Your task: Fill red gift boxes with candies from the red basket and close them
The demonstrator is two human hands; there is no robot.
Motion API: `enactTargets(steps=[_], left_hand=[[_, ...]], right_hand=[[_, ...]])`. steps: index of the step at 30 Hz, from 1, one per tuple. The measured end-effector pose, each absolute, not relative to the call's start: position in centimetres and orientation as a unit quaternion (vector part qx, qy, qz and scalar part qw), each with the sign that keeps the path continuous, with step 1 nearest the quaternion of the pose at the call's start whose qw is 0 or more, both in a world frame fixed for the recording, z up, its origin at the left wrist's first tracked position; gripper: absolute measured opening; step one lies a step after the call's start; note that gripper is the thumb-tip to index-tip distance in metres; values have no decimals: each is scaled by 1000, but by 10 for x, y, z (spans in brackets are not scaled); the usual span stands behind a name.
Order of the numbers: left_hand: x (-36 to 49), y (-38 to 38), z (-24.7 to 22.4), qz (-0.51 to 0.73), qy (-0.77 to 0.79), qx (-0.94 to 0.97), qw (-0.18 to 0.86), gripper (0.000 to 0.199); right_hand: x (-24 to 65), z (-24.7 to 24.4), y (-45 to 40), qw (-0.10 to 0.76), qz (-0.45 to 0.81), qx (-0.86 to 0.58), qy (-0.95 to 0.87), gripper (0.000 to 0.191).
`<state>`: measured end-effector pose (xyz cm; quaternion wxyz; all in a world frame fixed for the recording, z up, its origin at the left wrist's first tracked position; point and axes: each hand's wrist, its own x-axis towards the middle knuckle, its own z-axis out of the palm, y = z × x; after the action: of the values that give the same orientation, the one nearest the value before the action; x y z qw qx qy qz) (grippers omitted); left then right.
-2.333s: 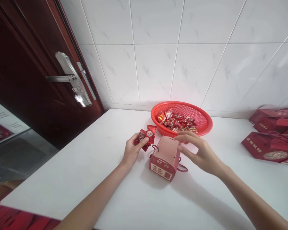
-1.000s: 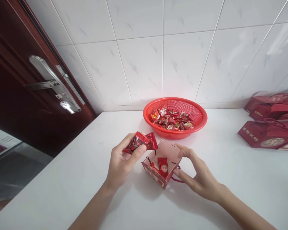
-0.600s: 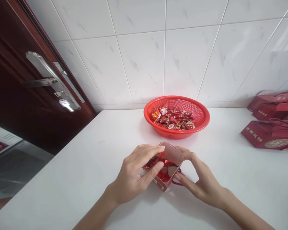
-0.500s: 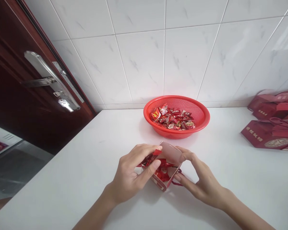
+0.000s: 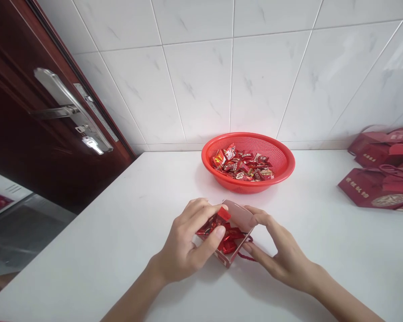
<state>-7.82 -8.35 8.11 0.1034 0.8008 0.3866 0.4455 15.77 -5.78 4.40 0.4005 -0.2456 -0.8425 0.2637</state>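
The left hand (image 5: 188, 243) pinches red-wrapped candies (image 5: 219, 218) between thumb and fingers over the near box (image 5: 241, 215), inside which more candies (image 5: 229, 246) lie, while the right hand (image 5: 282, 246) grips that box's right wall, and gold characters, too blurred to read surely, mark a maroon carton (image 5: 372, 190) farther right.

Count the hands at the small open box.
2: the left hand holds a red wrapped sweet at the opening of the box; the right hand holds the box's right side. No other hand shows there.
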Motion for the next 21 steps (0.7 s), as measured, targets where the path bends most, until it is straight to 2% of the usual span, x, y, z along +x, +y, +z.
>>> enactTargets(steps=[5,11,21], left_hand=[[-76,-83,76,476,422,766,91,38],[-76,-83,77,483,396,775,97,30],[-90,-77,64,490,358,782,140,37]], right_hand=[[157,44,-58,404,269,-243,-840,26],[157,45,-59,405,261,-236,-844,28],[160,43,-60,402,264,-234,-845,25]])
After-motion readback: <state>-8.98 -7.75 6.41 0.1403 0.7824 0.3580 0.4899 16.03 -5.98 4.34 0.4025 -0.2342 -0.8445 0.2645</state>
